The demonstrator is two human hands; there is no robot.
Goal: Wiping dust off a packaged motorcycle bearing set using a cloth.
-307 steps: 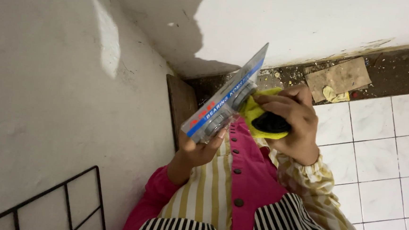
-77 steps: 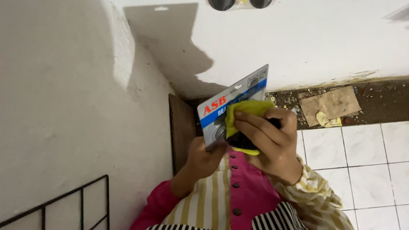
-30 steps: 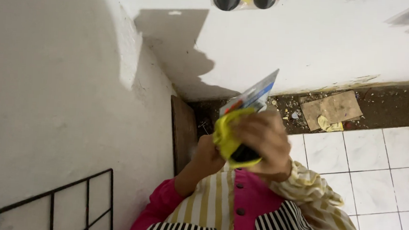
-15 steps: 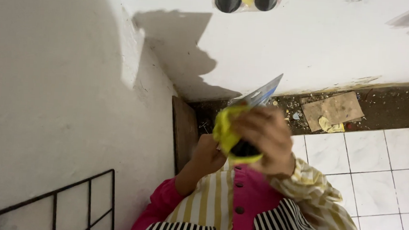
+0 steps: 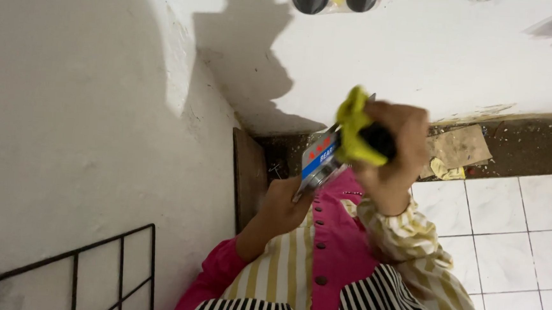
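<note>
A: What did the 2 hands hold?

B: The left hand (image 5: 283,208) was closed on the lower edge of a flat blue-and-white blister card (image 5: 319,164), tilted up and away from the chest. The right hand (image 5: 396,157) was wrapped shut around a yellow-and-black tool handle (image 5: 362,131) at the card's upper right corner. Handle and card were touching; blur hid the exact contact.

A: Where was the card in the scene?

B: In mid-air, in front of a pink and cream striped shirt (image 5: 326,266), near the corner where the white wall (image 5: 87,111) met a dark strip of rubble (image 5: 519,144). Pale floor tiles (image 5: 507,233) lay to the right, a black wire grid (image 5: 90,271) at the near left, and a brown board (image 5: 249,176) leaned in the corner.

A: How was the step best done?

B: As a judgement: the left grip should pin the card firmly near its edge, thumb clear of the handle's path. The right hand should pull the handle steadily along the card, not twist it, so the backing gives without the contents dropping to the floor.
</note>
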